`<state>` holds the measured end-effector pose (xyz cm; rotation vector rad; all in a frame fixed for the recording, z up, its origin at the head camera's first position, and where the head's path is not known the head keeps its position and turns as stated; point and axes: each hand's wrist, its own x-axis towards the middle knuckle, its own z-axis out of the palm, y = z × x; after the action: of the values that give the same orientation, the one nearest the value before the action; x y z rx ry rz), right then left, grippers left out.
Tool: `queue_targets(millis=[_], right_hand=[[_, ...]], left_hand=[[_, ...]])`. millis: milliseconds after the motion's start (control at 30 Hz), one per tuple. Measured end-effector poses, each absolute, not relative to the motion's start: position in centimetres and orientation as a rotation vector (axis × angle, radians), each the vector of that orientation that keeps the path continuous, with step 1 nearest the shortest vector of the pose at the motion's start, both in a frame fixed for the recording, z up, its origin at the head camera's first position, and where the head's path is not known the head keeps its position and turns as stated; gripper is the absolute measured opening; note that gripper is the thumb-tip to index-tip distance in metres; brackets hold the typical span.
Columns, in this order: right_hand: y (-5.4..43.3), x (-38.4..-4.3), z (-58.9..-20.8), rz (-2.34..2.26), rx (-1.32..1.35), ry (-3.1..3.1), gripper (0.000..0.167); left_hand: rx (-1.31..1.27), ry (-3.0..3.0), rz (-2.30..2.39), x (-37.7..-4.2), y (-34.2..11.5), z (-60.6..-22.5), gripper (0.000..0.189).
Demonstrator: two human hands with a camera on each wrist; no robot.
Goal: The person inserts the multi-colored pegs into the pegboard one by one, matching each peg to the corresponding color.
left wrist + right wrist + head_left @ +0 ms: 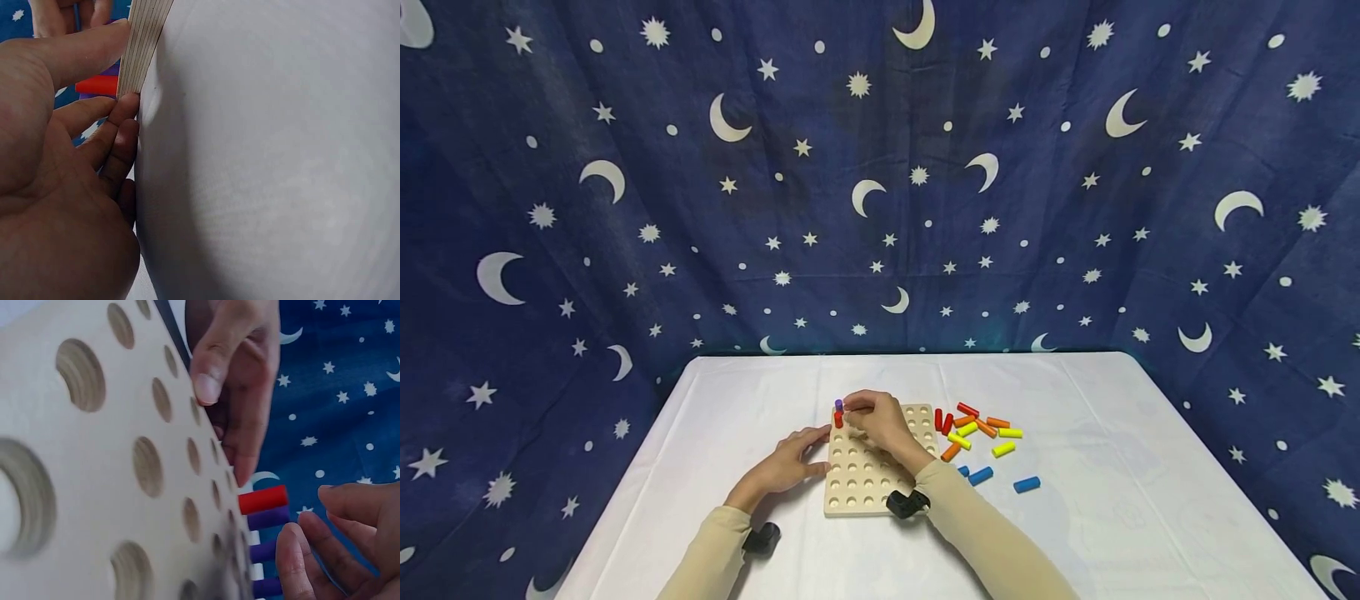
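A light wooden pegboard (859,492) with rows of round holes lies on the table. A red peg (262,499) stands in it near its far left corner. Beyond that peg are purple pegs (262,552), upright along the far row. My left hand (784,467) rests at the board's left side, thumb and fingertips spread along the edge (142,47). Over the far left part of the board is my right hand (880,419). In the right wrist view its thumb and fingers (290,559) stand apart beside the purple pegs, with nothing between them.
Right of the board lie loose pegs: several red, orange and yellow (1003,449) ones, with blue pegs (1027,484) nearer me. My right forearm crosses the board's near right corner. A dark blue curtain (880,233) with moons and stars hangs behind the white table (1075,533).
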<state>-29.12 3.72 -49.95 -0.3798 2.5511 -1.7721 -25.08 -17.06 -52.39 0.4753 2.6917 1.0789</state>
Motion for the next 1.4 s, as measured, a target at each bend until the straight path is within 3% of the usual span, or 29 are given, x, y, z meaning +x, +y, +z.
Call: queue_targets(millis=[667,1400], right_hand=[[8.7,-27.7,-47.5,-1.802,-0.474,2.67,0.017],[16.0,-28.0,-48.6,-1.656,-0.195,2.835,0.021]], left_hand=[[0.428,2.698,1.082,-25.1,-16.9,-52.8,0.07],[0.46,2.699,1.081,-25.2,-17.1,-52.8,0.07]])
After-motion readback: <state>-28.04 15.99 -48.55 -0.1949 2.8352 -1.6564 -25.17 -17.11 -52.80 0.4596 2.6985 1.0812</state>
